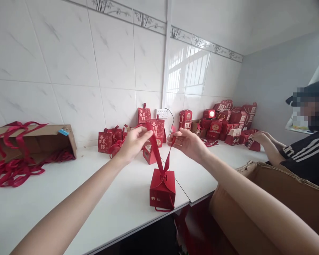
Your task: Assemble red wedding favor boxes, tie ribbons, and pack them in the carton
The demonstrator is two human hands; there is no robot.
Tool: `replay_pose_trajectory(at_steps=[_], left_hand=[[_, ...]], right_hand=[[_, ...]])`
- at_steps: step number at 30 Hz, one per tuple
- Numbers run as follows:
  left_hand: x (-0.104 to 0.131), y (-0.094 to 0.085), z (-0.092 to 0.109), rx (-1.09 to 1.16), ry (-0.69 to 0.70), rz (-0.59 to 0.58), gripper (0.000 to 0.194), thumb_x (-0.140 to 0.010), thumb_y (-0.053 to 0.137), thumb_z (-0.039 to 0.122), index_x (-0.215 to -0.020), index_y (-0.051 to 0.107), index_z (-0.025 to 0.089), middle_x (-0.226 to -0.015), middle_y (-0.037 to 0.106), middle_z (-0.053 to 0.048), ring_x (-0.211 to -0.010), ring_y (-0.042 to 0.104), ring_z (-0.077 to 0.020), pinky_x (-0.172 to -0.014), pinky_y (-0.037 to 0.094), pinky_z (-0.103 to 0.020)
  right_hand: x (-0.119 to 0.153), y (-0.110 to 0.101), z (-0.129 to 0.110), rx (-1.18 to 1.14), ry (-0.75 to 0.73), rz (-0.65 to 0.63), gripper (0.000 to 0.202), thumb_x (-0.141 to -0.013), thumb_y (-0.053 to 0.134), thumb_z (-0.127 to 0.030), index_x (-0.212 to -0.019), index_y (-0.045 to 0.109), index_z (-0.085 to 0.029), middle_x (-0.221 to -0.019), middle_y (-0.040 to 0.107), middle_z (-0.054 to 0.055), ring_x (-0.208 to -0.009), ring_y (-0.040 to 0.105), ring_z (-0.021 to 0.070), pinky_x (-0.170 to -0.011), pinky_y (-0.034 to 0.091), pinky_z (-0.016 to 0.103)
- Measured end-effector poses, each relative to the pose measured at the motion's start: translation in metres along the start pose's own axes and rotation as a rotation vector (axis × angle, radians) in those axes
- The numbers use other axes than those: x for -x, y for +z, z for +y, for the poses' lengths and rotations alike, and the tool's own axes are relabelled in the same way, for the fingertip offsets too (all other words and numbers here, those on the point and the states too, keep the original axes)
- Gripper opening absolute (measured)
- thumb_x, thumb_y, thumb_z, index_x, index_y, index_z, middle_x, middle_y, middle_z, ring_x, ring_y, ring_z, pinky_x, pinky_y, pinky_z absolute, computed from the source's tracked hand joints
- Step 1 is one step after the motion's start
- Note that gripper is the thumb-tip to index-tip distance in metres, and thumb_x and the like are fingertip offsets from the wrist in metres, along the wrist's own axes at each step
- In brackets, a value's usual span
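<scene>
A small red gift box [162,191] stands near the front edge of the white table. Red ribbon [156,150] rises from the knot at the top of the box in two strands that spread into a V. My left hand [135,141] pinches the left strand between thumb and fingers. The right strand runs up to the fingertips of my right hand [188,143], which are closed on it. A thin red cord handle hangs at the front and side of the box.
A carton with loose red ribbons [13,173] lies at the left. Several red boxes [105,142] stand along the tiled wall, with a larger pile [228,120] at the right. A big open carton [276,198] is at the lower right. A co-worker [305,148] handles a red box there.
</scene>
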State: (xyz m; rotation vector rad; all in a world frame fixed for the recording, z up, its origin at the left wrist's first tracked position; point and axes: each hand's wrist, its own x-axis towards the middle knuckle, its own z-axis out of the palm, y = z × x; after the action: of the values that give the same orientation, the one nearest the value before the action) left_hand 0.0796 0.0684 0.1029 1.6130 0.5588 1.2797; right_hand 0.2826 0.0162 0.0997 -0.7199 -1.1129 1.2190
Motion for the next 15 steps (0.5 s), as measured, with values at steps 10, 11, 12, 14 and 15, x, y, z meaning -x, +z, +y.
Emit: replay_pose_trajectory(at_steps=[10, 11, 12, 14, 15], left_hand=[[-0.007, 0.023, 0.009, 0.041, -0.048, -0.064, 0.029, -0.071, 0.07, 0.042, -0.083, 0.061, 0.017, -0.078, 0.062, -0.001, -0.071, 0.06, -0.014, -0.066, 0.052, -0.029], [-0.006, 0.022, 0.008, 0.077, -0.059, -0.063, 0.03, -0.07, 0.071, 0.042, -0.083, 0.061, 0.016, -0.077, 0.062, -0.001, -0.07, 0.06, -0.0135, -0.065, 0.052, -0.028], [-0.005, 0.019, 0.008, 0.11, -0.071, -0.053, 0.031, -0.069, 0.073, 0.041, -0.083, 0.06, 0.016, -0.076, 0.061, 0.0, -0.068, 0.059, -0.0128, -0.063, 0.052, -0.028], [-0.004, 0.012, 0.006, 0.156, -0.087, -0.033, 0.03, -0.067, 0.075, 0.038, -0.079, 0.058, 0.016, -0.071, 0.059, 0.002, -0.06, 0.056, -0.01, -0.057, 0.05, -0.024], [-0.003, 0.007, 0.004, 0.174, -0.091, -0.025, 0.029, -0.067, 0.075, 0.036, -0.076, 0.057, 0.016, -0.069, 0.056, 0.003, -0.056, 0.053, -0.0081, -0.052, 0.048, -0.022]], right_hand=[[-0.003, 0.02, 0.008, 0.125, -0.231, -0.023, 0.028, -0.073, 0.059, -0.044, -0.077, 0.071, -0.018, -0.093, 0.072, 0.008, -0.092, 0.063, 0.0215, -0.077, 0.048, 0.032], [-0.002, 0.018, 0.006, 0.122, -0.227, -0.014, 0.029, -0.073, 0.06, -0.044, -0.077, 0.071, -0.018, -0.093, 0.071, 0.008, -0.089, 0.063, 0.0209, -0.076, 0.049, 0.032], [-0.001, 0.016, 0.004, 0.118, -0.225, 0.003, 0.029, -0.072, 0.061, -0.044, -0.075, 0.07, -0.017, -0.092, 0.071, 0.008, -0.086, 0.063, 0.0201, -0.074, 0.049, 0.032], [0.001, 0.009, 0.001, 0.114, -0.217, 0.054, 0.028, -0.073, 0.061, -0.044, -0.071, 0.069, -0.017, -0.089, 0.071, 0.008, -0.076, 0.062, 0.0179, -0.069, 0.049, 0.031], [0.003, 0.005, -0.001, 0.117, -0.207, 0.082, 0.028, -0.073, 0.06, -0.043, -0.068, 0.068, -0.016, -0.086, 0.071, 0.008, -0.07, 0.061, 0.0166, -0.066, 0.048, 0.03]])
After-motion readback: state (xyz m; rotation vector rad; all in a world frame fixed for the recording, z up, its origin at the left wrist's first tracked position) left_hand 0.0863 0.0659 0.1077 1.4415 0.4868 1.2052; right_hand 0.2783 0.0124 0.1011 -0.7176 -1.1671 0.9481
